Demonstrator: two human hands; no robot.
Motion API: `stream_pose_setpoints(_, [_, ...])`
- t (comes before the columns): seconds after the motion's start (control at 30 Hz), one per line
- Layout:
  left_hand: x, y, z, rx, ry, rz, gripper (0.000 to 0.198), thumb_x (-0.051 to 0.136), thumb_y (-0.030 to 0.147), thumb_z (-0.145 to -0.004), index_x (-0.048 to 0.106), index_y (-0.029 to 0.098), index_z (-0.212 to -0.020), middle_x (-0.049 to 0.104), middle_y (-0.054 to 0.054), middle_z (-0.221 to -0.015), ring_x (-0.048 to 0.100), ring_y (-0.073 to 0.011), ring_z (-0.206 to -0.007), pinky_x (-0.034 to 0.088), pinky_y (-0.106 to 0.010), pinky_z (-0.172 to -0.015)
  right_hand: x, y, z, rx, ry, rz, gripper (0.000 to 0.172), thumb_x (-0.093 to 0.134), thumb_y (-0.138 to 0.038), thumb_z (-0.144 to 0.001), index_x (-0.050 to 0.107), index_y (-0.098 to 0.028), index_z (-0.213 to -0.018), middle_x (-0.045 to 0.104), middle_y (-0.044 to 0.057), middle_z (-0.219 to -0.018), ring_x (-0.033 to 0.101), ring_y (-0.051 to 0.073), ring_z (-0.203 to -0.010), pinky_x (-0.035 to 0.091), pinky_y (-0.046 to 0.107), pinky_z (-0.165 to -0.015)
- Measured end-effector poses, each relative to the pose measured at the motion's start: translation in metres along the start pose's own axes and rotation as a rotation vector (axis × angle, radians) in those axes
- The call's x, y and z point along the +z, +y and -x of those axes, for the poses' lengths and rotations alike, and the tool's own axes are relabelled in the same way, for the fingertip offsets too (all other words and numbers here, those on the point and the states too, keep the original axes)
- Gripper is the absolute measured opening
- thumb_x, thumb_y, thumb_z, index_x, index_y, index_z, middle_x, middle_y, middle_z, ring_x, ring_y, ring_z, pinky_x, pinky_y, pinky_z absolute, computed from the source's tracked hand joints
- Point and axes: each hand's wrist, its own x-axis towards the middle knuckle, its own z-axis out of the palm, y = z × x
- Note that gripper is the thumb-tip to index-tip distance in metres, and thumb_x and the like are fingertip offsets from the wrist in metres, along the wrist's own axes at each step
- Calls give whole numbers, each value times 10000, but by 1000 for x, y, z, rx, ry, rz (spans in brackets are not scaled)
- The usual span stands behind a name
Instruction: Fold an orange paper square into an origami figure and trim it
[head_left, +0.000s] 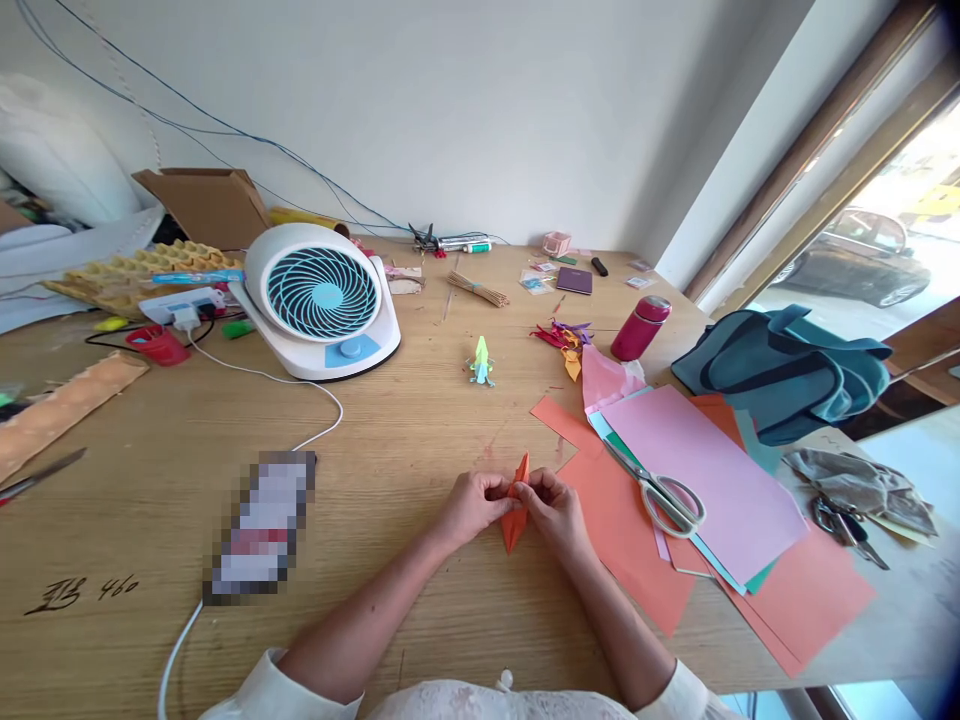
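Note:
An orange folded paper piece (514, 528), long and pointed at both ends, is held just above the wooden table near its front middle. My left hand (474, 507) pinches its left side between thumb and finger. On the other side my right hand (553, 508) grips it in the same way, and the fingertips of both hands nearly meet at its middle. Beyond the hands, a small green and blue folded paper figure (481, 362) stands on the table.
Right of my hands lie coloured paper sheets (705, 460) with scissors (671, 505) on top. Behind them are a red bottle (641, 328) and a teal bag (780, 365). A white fan (322, 300) and a blurred-out phone (262, 525) with a cable are on the left.

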Motion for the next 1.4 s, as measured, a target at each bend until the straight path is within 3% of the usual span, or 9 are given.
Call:
stream_pose_setpoints(0.3, [0,11,5,-13,25,-8,497,738,534,-739,488,149,-548,320,62,-564,279,-80,-563,209,-221,-518,-10,-9,-1,45,-173,-85,350,756,-517,-774,641,-186,-766,627,3,-695,534,138,-625,415,256,-595])
stream_pose_setpoints(0.53, [1,10,5,-56,22,16,419,688,532,-782,678,124,-691,478,34,-570,369,-88,-546,274,-219,-525,-11,-9,-2,84,-144,-114,370,755,-542,-763,619,-199,-737,631,6,-674,541,144,-607,417,262,-580])
stream_pose_setpoints(0.8, [0,12,8,-67,46,10,390,729,499,-760,674,124,-669,504,43,-565,379,-78,-536,264,-211,-508,-16,-21,-2,129,-219,-122,384,787,-547,-723,658,-189,-770,685,26,-744,592,166,-680,468,274,-625])
stream_pose_setpoints(1.23, [-6,12,8,-70,-58,151,285,654,424,-839,700,144,-836,714,-24,-782,642,-147,-725,498,-236,-690,-16,-23,-1,144,-57,-157,364,759,-529,-755,617,-193,-747,601,-6,-688,509,122,-613,418,241,-580])
stream_pose_setpoints(1.4, [-1,14,11,-108,-69,164,298,655,436,-841,672,139,-824,708,-32,-750,641,-138,-658,507,-226,-618,-16,-23,-1,136,33,-149,381,743,-542,-759,577,-200,-735,554,-18,-639,469,112,-575,391,231,-534])
